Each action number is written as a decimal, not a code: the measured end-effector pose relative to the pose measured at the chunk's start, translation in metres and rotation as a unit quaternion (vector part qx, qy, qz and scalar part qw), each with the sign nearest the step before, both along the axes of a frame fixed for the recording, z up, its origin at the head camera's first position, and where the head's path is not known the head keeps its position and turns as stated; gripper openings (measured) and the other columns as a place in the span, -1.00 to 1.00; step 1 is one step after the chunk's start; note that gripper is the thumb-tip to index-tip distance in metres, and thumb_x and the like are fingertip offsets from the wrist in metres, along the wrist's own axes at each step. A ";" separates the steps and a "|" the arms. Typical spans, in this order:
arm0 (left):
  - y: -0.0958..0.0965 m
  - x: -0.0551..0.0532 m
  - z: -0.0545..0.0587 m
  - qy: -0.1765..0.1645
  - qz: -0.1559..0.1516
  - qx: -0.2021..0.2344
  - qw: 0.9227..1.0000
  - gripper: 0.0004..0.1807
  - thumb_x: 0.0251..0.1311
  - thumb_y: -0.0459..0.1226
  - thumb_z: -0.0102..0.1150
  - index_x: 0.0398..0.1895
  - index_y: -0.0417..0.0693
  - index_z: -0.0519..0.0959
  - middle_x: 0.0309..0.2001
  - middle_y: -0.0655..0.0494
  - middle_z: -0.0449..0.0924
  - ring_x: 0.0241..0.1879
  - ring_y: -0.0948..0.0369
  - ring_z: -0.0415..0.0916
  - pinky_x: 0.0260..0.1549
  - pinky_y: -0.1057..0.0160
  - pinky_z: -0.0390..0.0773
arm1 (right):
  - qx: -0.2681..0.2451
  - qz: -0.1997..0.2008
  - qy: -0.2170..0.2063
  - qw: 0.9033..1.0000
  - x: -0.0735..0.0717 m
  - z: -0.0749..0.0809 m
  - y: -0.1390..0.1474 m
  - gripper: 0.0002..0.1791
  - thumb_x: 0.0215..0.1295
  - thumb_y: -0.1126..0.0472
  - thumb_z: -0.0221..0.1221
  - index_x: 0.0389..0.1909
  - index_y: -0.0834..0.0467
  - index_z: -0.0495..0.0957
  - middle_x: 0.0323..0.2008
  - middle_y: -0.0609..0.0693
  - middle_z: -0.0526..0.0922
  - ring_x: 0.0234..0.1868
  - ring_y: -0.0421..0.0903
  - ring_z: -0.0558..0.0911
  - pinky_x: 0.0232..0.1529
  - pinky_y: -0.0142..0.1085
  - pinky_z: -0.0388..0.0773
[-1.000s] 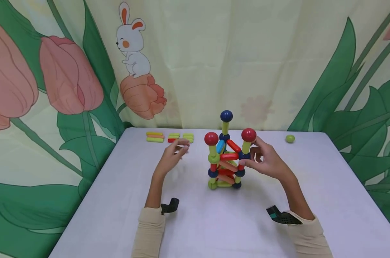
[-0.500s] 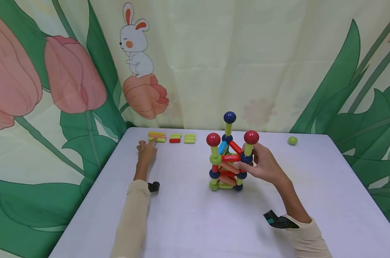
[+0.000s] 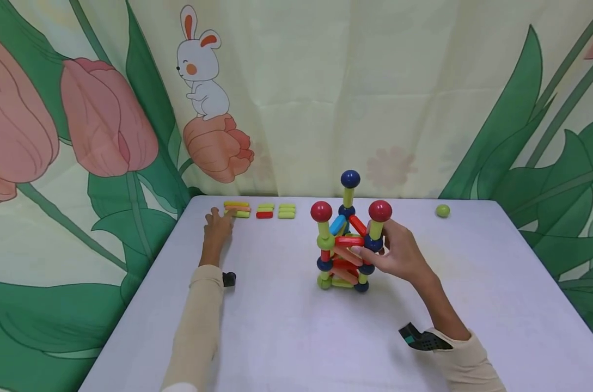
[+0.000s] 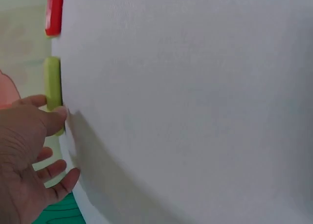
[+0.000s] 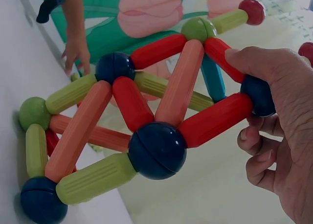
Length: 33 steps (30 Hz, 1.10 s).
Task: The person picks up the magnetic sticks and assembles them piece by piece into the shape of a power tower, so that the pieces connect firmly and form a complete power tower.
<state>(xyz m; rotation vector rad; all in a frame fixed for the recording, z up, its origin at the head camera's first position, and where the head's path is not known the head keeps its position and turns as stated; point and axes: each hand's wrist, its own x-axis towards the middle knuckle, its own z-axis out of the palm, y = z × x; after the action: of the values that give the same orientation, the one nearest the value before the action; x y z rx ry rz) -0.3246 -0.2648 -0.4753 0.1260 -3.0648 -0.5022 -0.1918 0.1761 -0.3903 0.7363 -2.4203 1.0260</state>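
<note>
Left fingers: thumb and index of the left hand [image 3: 216, 233] pinch a lime stick [image 4: 53, 82]; the other fingers spread loosely apart.
Right fingers: the right hand [image 3: 399, 253] grips an upper dark-blue ball [image 5: 258, 96] of the stick-and-ball tower [image 3: 349, 241], thumb on the adjoining red stick [image 5: 224, 57], the rest curled.
Tower: standing on the bench [image 3: 296, 337], about midway between its left and right edges; two red balls [image 3: 321, 211] and a dark-blue ball [image 3: 350, 178] top its lime posts.
Beside the left hand: a yellow stick [image 3: 236, 203] and a salmon stick [image 3: 238, 208], near the bench's far left corner.
Along the far edge: another red stick [image 3: 264, 215] with lime sticks [image 3: 286, 211].
Far right corner: a green ball [image 3: 442, 210] nearby.
Beyond the far edge: a curtain [image 3: 306, 98] with tulips and a rabbit.
Sleeves: beige [image 3: 193, 326].
</note>
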 end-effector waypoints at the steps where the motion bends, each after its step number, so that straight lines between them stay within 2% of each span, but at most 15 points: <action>1: -0.001 0.001 0.001 0.000 0.001 -0.004 1.000 -0.47 0.40 -0.32 0.00 0.41 0.10 0.28 0.33 -0.44 -0.01 0.27 -0.38 0.07 0.11 -0.36 0.35 | -0.001 0.001 -0.001 1.000 0.001 -0.001 -0.002 -0.53 -0.06 0.20 0.45 -0.19 0.15 0.40 -0.49 -0.10 0.46 -0.55 -0.19 0.38 -0.57 -0.41 0.38; 5: -0.006 0.005 0.004 0.011 -0.012 -0.042 0.999 -0.57 0.34 -0.30 0.13 0.26 -0.06 0.41 0.25 -0.39 0.18 0.23 -0.32 0.17 0.07 -0.33 0.41 | -0.008 0.014 -0.012 1.000 0.000 -0.005 -0.007 -0.53 -0.04 0.18 0.44 -0.18 0.16 0.39 -0.48 -0.10 0.47 -0.56 -0.21 0.38 -0.58 -0.42 0.39; 9: -0.006 0.005 0.008 0.025 -0.052 -0.077 0.995 -0.72 0.28 -0.31 0.20 0.01 -0.24 0.53 0.01 -0.32 0.46 0.05 -0.24 0.42 -0.10 -0.25 0.52 | -0.019 0.015 -0.008 1.000 0.000 -0.006 -0.007 -0.55 -0.05 0.21 0.44 -0.21 0.16 0.40 -0.50 -0.10 0.46 -0.58 -0.22 0.37 -0.59 -0.42 0.39; 11: -0.003 0.005 0.009 0.013 -0.059 -0.078 0.995 -0.75 0.26 -0.31 0.23 -0.07 -0.29 0.56 -0.11 -0.27 0.55 -0.06 -0.17 0.51 -0.15 -0.19 0.55 | -0.019 0.013 -0.005 1.000 0.000 -0.006 -0.006 -0.57 -0.04 0.22 0.43 -0.22 0.16 0.40 -0.51 -0.10 0.46 -0.58 -0.23 0.36 -0.60 -0.42 0.38; 14: 0.006 0.005 0.015 -0.032 -0.041 -0.036 0.998 -0.74 0.25 -0.27 0.24 -0.10 -0.29 0.57 -0.18 -0.19 0.60 -0.19 -0.04 0.54 -0.23 -0.03 0.55 | -0.017 0.013 -0.001 1.000 0.000 -0.005 -0.004 -0.58 -0.04 0.21 0.43 -0.23 0.16 0.41 -0.51 -0.10 0.46 -0.58 -0.23 0.37 -0.60 -0.41 0.39; 16: 0.016 0.005 0.022 -0.042 -0.034 0.028 0.998 -0.73 0.25 -0.25 0.23 -0.10 -0.28 0.59 -0.22 -0.13 0.60 -0.26 0.03 0.49 -0.30 0.11 0.50 | -0.020 0.016 0.004 1.000 0.000 -0.004 -0.004 -0.58 -0.04 0.21 0.43 -0.24 0.16 0.41 -0.51 -0.11 0.46 -0.57 -0.22 0.37 -0.60 -0.39 0.39; 18: 0.030 0.008 0.034 -0.035 -0.047 0.109 0.992 -0.73 0.25 -0.24 0.23 -0.12 -0.29 0.57 -0.25 -0.10 0.59 -0.27 0.08 0.46 -0.31 0.20 0.45 | -0.024 0.019 0.009 0.999 -0.001 -0.005 -0.004 -0.58 -0.05 0.22 0.44 -0.24 0.15 0.41 -0.51 -0.12 0.46 -0.57 -0.21 0.37 -0.60 -0.38 0.39; 19: 0.039 0.010 0.042 -0.033 -0.060 0.156 0.985 -0.71 0.26 -0.23 0.23 -0.10 -0.28 0.57 -0.24 -0.09 0.58 -0.26 0.08 0.46 -0.30 0.20 0.46 | -0.026 0.020 0.011 0.999 -0.001 -0.006 -0.004 -0.57 -0.06 0.22 0.44 -0.24 0.15 0.41 -0.50 -0.13 0.45 -0.57 -0.20 0.38 -0.60 -0.37 0.40; 21: 0.062 0.014 0.060 -0.029 -0.095 0.251 0.963 -0.70 0.27 -0.21 0.23 -0.08 -0.26 0.56 -0.23 -0.04 0.57 -0.23 0.12 0.47 -0.24 0.21 0.51 | -0.030 0.023 0.018 0.999 -0.001 -0.006 -0.004 -0.57 -0.07 0.23 0.44 -0.24 0.16 0.41 -0.50 -0.13 0.45 -0.57 -0.19 0.38 -0.61 -0.35 0.40; 23: 0.087 0.020 0.080 -0.043 -0.126 0.341 0.931 -0.67 0.28 -0.19 0.23 -0.05 -0.27 0.54 -0.17 -0.03 0.58 -0.18 0.14 0.50 -0.10 0.15 0.56 | -0.032 0.022 0.024 0.999 -0.001 -0.006 -0.004 -0.55 -0.08 0.23 0.44 -0.23 0.16 0.41 -0.50 -0.12 0.45 -0.58 -0.18 0.38 -0.62 -0.37 0.38; 26: 0.119 0.030 0.102 -0.068 -0.155 0.453 0.875 -0.64 0.29 -0.18 0.22 0.01 -0.24 0.51 -0.11 -0.04 0.58 -0.13 0.16 0.54 0.05 0.06 0.57 | -0.033 0.022 0.032 0.999 -0.002 -0.005 -0.005 -0.55 -0.08 0.22 0.44 -0.22 0.16 0.41 -0.51 -0.12 0.44 -0.58 -0.20 0.36 -0.62 -0.39 0.36; 29: 0.143 0.042 0.114 -0.076 -0.189 0.524 0.827 -0.70 0.32 -0.26 0.18 0.02 -0.26 0.48 -0.12 -0.03 0.57 -0.12 0.14 0.57 0.11 0.01 0.56 | -0.030 0.023 0.033 0.999 -0.002 -0.006 -0.005 -0.56 -0.07 0.22 0.44 -0.23 0.15 0.40 -0.52 -0.12 0.43 -0.58 -0.24 0.35 -0.62 -0.37 0.37; 31: 0.154 0.049 0.117 -0.080 -0.218 0.549 0.803 -0.73 0.34 -0.32 0.13 0.03 -0.28 0.47 -0.14 0.01 0.58 -0.13 0.14 0.60 0.10 0.05 0.57 | -0.027 0.024 0.032 0.999 -0.001 -0.007 -0.005 -0.55 -0.06 0.21 0.44 -0.23 0.14 0.39 -0.51 -0.13 0.43 -0.58 -0.26 0.35 -0.62 -0.35 0.39; 33: 0.164 0.056 0.119 -0.084 -0.249 0.559 0.787 -0.73 0.34 -0.39 0.10 0.05 -0.33 0.46 -0.16 0.06 0.61 -0.13 0.17 0.61 0.05 0.12 0.60 | -0.025 0.024 0.031 0.999 -0.001 -0.007 -0.005 -0.55 -0.06 0.21 0.44 -0.23 0.14 0.39 -0.51 -0.13 0.43 -0.58 -0.27 0.35 -0.62 -0.32 0.40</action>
<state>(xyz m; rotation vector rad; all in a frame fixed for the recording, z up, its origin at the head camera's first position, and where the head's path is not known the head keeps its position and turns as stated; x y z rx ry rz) -0.2690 -0.1012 -0.3563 -0.6561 -2.3948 -2.3322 -0.1932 0.1715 -0.3973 0.8005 -2.3250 1.0627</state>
